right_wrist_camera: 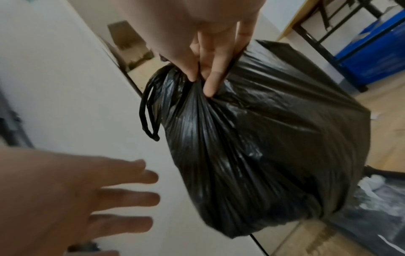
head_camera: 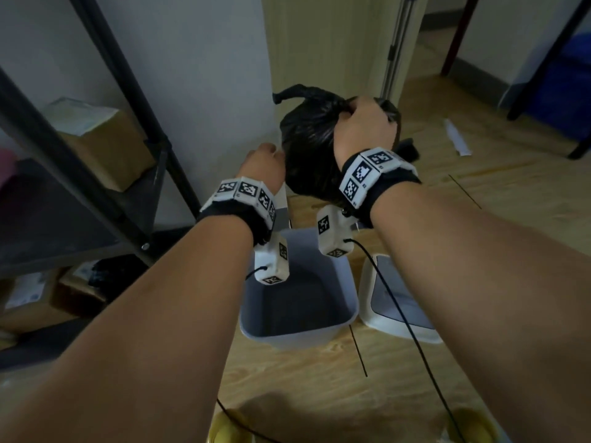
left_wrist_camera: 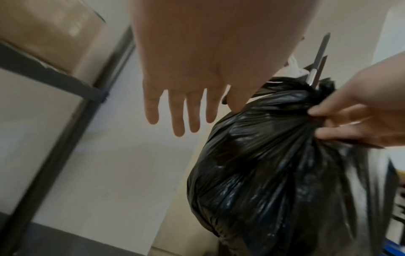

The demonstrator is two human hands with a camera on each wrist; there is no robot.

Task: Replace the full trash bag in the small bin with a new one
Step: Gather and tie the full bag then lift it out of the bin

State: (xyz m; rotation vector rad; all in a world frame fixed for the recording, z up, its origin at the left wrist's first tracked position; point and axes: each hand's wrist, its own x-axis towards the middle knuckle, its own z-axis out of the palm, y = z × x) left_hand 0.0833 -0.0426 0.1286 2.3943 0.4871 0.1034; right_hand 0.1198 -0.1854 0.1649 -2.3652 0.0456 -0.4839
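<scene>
Head view: the right hand [head_camera: 363, 124] is raised in front of the person, fingers curled round the gathered neck of the full trash bag [head_camera: 308, 155].
Right hand: grips the bunched plastic just below the knot; the bag hangs free beneath it.
Left hand [left_wrist_camera: 188, 97]: fingers straight and spread, holding nothing, just beside the bag's left flank; whether it touches the plastic cannot be told.
Bag position: lifted out, hanging under the right hand and beyond the small bin [head_camera: 347, 284].
Bin: stands on the wooden floor [head_camera: 319, 378] below both wrists, inside bare, no liner showing.
Lid [head_camera: 367, 302]: a white piece that looks like the bin's top sits on the floor just right of the bin.
Progress: judged from this, the old bag is tied and out; setting it aside, fetching a new bag and fitting it are left. No new bag is plainly in view.
Materials: thin glossy black film, pleated tight at the neck, bulging round below; twisted tie ends [right_wrist_camera: 151, 114] loop off the knot. Bin is smooth grey plastic, squarish with rounded corners.
</scene>
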